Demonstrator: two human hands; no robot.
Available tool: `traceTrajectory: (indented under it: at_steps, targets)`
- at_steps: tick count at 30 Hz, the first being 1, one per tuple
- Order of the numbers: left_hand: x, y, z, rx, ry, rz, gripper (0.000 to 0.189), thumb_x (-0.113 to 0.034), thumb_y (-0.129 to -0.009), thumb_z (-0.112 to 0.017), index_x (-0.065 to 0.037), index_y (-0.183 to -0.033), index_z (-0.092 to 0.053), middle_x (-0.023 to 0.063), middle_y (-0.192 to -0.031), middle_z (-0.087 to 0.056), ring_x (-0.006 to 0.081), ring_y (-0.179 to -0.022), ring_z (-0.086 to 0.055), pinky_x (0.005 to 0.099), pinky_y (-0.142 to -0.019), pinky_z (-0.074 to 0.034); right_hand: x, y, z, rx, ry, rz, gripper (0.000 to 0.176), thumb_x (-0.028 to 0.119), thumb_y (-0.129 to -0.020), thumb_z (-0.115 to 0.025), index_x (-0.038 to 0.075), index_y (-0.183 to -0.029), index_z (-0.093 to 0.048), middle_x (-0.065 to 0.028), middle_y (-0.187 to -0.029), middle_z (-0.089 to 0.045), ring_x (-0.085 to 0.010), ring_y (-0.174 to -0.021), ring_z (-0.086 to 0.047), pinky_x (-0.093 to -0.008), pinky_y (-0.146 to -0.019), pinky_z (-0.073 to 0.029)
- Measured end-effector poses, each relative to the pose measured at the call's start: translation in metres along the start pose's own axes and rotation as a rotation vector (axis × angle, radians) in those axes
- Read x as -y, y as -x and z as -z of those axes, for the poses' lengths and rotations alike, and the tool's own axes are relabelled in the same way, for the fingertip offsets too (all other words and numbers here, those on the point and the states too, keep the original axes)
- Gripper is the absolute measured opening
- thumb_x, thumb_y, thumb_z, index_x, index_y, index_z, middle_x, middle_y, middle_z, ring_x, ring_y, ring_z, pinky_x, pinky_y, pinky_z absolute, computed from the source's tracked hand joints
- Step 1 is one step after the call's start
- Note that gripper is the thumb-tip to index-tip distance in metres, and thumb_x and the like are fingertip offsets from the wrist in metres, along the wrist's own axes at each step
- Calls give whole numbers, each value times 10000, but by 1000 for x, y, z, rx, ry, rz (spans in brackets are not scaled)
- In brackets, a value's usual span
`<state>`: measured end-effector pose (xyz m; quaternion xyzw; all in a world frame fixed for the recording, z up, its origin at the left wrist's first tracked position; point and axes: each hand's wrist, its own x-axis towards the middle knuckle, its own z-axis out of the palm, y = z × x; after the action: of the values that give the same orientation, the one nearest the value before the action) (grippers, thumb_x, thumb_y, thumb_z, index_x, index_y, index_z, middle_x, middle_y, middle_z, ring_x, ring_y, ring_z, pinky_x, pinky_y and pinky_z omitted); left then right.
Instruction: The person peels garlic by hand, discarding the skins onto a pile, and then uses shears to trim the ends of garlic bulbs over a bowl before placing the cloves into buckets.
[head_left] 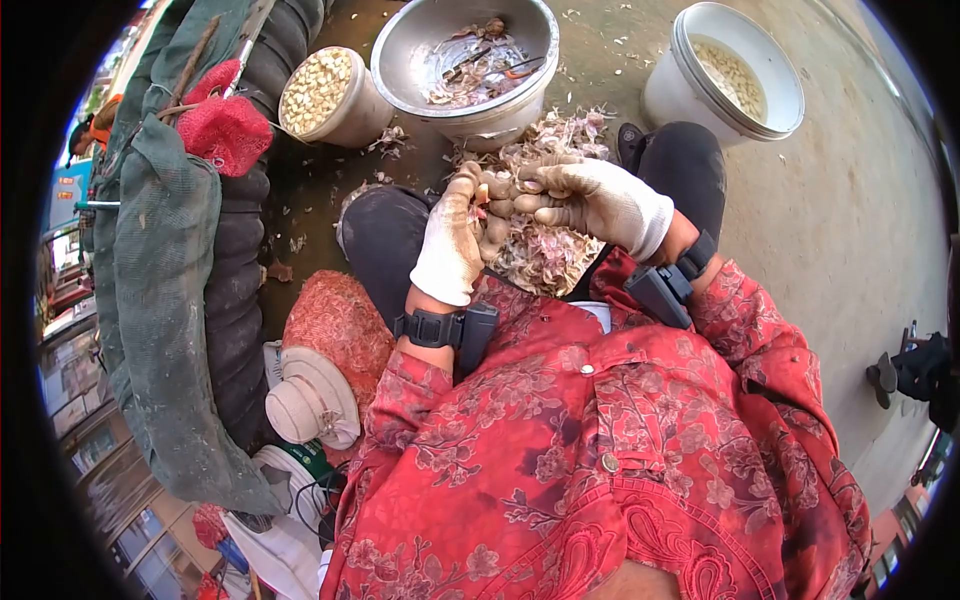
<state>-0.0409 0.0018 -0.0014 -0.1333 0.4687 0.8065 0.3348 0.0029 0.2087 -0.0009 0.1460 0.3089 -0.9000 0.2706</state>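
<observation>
My left hand [455,235], in a dirty white coated glove, is closed, with its thumb and fingers pinched on a pale, pinkish garlic clove [482,194]. Close beside it my right hand [598,198], gloved the same way, has its fingers curled inward. Whatever lies between the right fingertips is too small to make out. Both hands meet between my knees, above a heap of papery garlic skins [545,255]. More skins spread up to the foot of a metal basin [388,62], which holds loose peelings.
A small bucket [368,108] of peeled cloves stands left of the basin. At the right a white bucket [680,95] holds cloves in liquid. A red mesh sack [335,310] and a light hat [300,405] lie by my left side, beside a dark ribbed tube [235,290].
</observation>
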Motion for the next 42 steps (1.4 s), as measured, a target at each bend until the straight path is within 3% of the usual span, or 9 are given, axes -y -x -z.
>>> traceTrajectory:
  at_steps: [3,6,13,24,30,32,37,39,42]
  targets:
    - [0,2,-1,-42,-114,118,234,-282,-989,-468,-103,-1114,-551,21,-822,-573,73,-521,-476,180,-394,-304,-1,-1,-3,2,93,32,281,118,-971,-519,-36,-1206,-507,-98,-1066,-610,-169,-996,-643,-234,-819,-554]
    - [7,2,-2,-19,-197,48,246,-242,-984,-458,-70,-1132,-553,11,-812,-557,57,-518,-440,171,-400,-282,-3,-4,0,-15,51,49,291,107,-957,-543,-23,-1215,-501,-75,-1029,-617,-134,-958,-639,-219,-787,-548]
    - [23,2,0,32,-157,218,222,-248,-993,-456,-80,-1014,-599,-51,-707,-491,31,-498,-382,161,-397,-256,-10,-13,3,-74,182,102,202,112,-925,-573,11,-1098,-550,-39,-833,-616,-71,-652,-544,-178,-544,-425]
    - [32,1,-8,74,106,344,234,-197,-1008,-382,-51,-1058,-558,-45,-716,-482,32,-492,-341,171,-445,-297,-22,-16,-7,-251,652,62,278,122,-943,-569,-8,-1188,-558,-21,-888,-651,-57,-702,-599,-194,-580,-465]
    - [38,-5,2,187,179,373,203,-196,-1014,-371,-74,-1058,-527,-28,-704,-459,37,-477,-331,172,-420,-281,-27,-16,-8,-277,537,56,192,96,-938,-575,28,-1109,-630,-14,-853,-666,-79,-731,-618,-232,-670,-510]
    - [42,-9,6,147,259,378,207,-208,-1019,-371,-76,-1042,-528,-26,-712,-461,40,-475,-332,177,-417,-289,-22,-11,-14,-325,846,48,221,128,-935,-582,51,-1136,-634,-18,-873,-678,-84,-780,-624,-252,-708,-512]
    - [39,-20,9,122,272,456,255,-234,-1030,-346,-60,-1026,-533,-27,-698,-459,37,-466,-334,175,-396,-272,-21,-10,-20,-326,816,28,274,150,-943,-567,49,-1194,-610,-36,-931,-687,-90,-851,-632,-256,-763,-512]
    - [35,-21,7,135,271,476,272,-240,-1033,-338,-53,-1021,-534,-28,-695,-460,35,-463,-334,173,-388,-264,-27,-18,-9,-250,485,70,312,159,-954,-549,12,-1229,-575,-44,-980,-680,-94,-821,-631,-233,-726,-509]
    - [33,-24,6,86,173,449,298,-250,-1037,-325,-39,-1017,-534,-24,-721,-470,28,-460,-331,170,-377,-251,-16,-18,3,-208,490,28,338,149,-956,-550,-16,-1251,-545,-41,-1006,-669,-76,-784,-614,-204,-681,-494]
